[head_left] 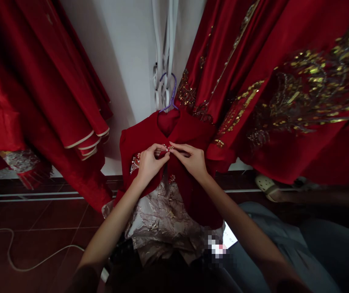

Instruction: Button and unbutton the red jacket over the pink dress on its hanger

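Observation:
A dark red garment [189, 134] hangs on a purple hanger [171, 91] in front of a white wall. Both my hands meet at its front opening, just below the neckline. My left hand [149, 162] is closed, pinching a small beaded fastening [166, 149] at the garment's left edge. My right hand [191, 158] is closed too, its fingertips pinching the right edge of the garment against that fastening. A beaded ornament [135, 162] shows on the garment beside my left wrist. Pale embroidered fabric [162, 219] hangs below, between my forearms.
Red garments [55, 93] hang at the left. Red robes with gold embroidery [299, 93] hang at the right. A white cable [16, 260] lies on the dark red tiled floor. A pale clog [266, 185] rests on the floor at the right. Grey fabric [284, 244] lies at lower right.

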Demonstrator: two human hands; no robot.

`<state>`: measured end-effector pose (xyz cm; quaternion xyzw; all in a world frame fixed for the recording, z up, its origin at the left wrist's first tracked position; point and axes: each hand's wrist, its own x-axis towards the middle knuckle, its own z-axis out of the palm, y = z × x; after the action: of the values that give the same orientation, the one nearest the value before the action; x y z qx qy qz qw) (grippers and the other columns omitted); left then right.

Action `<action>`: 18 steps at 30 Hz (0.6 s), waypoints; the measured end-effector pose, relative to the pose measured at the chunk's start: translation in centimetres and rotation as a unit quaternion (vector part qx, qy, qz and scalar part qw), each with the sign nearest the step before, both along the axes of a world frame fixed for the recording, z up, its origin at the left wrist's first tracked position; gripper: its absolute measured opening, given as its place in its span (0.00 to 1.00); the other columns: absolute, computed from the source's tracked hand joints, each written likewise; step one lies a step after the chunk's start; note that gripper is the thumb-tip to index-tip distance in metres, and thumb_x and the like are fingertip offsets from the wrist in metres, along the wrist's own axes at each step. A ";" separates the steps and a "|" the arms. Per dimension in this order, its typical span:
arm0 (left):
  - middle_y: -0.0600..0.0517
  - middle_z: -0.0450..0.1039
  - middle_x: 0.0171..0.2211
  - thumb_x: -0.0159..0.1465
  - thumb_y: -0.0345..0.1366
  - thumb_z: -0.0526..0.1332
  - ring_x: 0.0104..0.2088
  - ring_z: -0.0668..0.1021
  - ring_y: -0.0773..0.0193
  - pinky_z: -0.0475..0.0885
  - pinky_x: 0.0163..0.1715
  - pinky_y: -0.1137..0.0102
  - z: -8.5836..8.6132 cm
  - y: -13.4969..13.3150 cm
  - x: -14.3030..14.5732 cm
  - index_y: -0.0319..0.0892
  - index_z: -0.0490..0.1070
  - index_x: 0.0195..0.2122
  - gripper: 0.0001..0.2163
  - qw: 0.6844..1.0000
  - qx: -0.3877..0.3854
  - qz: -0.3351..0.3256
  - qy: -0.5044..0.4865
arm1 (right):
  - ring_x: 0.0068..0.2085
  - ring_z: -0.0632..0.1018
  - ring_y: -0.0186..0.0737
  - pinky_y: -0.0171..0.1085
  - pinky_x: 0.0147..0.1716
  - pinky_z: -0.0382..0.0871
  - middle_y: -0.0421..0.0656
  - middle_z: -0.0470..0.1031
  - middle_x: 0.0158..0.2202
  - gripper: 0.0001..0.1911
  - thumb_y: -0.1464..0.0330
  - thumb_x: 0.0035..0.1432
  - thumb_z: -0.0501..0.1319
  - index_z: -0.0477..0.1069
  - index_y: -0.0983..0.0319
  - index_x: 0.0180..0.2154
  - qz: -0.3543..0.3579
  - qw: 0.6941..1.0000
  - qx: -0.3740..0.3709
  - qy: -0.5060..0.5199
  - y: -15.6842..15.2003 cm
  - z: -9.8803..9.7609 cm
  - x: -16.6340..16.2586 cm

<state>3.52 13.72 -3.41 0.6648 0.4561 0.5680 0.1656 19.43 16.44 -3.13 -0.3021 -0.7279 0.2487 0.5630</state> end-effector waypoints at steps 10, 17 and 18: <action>0.52 0.78 0.35 0.57 0.33 0.63 0.33 0.79 0.67 0.74 0.37 0.71 0.6 -0.2 0.0 0.41 0.72 0.37 0.07 0.997 0.012 0.034 0.069 | 0.40 0.80 0.41 0.43 0.44 0.77 0.42 0.79 0.41 0.14 0.64 0.50 0.66 0.78 0.60 0.41 0.024 0.997 -0.054 0.047 0.0 -0.1 -0.2; 0.51 0.77 0.36 0.59 0.32 0.61 0.33 0.78 0.67 0.73 0.36 0.71 1.2 -0.3 -0.5 0.41 0.72 0.38 0.07 0.982 0.039 0.047 0.177 | 0.41 0.80 0.41 0.44 0.46 0.76 0.43 0.79 0.42 0.18 0.65 0.49 0.66 0.76 0.60 0.44 0.028 0.996 -0.064 0.057 0.2 -0.4 -0.6; 0.51 0.77 0.36 0.59 0.32 0.60 0.33 0.78 0.66 0.72 0.36 0.71 1.2 -0.3 -0.6 0.41 0.72 0.38 0.07 0.979 0.045 0.052 0.191 | 0.41 0.80 0.41 0.44 0.46 0.76 0.43 0.79 0.42 0.18 0.65 0.49 0.66 0.76 0.60 0.44 0.028 0.996 -0.067 0.054 0.2 -0.4 -0.7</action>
<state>2.96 13.42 -2.21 0.7427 0.4877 0.4586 0.0159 18.78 16.63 -3.51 -0.3048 -0.6862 0.3285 0.5730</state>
